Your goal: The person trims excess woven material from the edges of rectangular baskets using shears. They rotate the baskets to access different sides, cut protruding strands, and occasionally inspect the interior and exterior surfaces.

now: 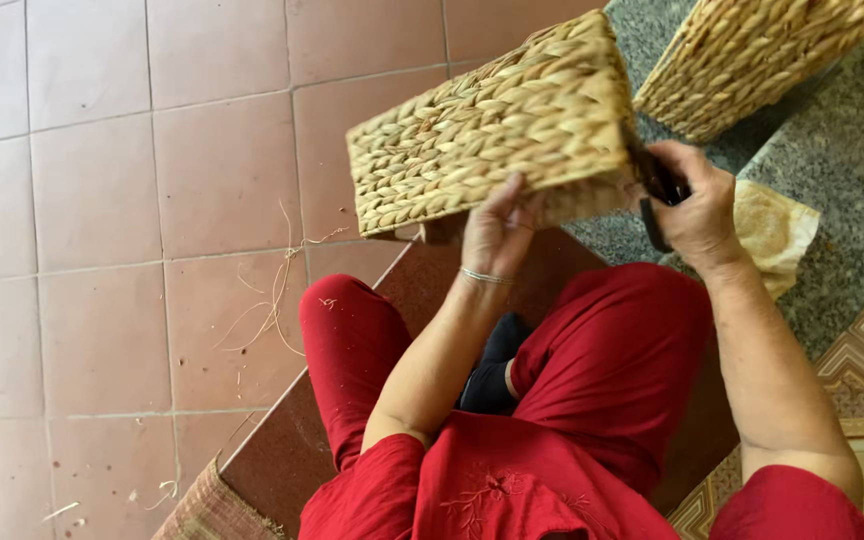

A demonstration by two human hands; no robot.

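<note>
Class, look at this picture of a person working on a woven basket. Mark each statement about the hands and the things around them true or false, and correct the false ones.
1. The left hand grips the lower edge of the woven basket. True.
2. The right hand is empty. False: it holds a dark tool against the basket's corner.
3. A second woven basket stands on the grey mat. True.
4. The person wears blue trousers. False: the trousers are red.
5. Loose straw strands lie on the tiled floor. True.
</note>
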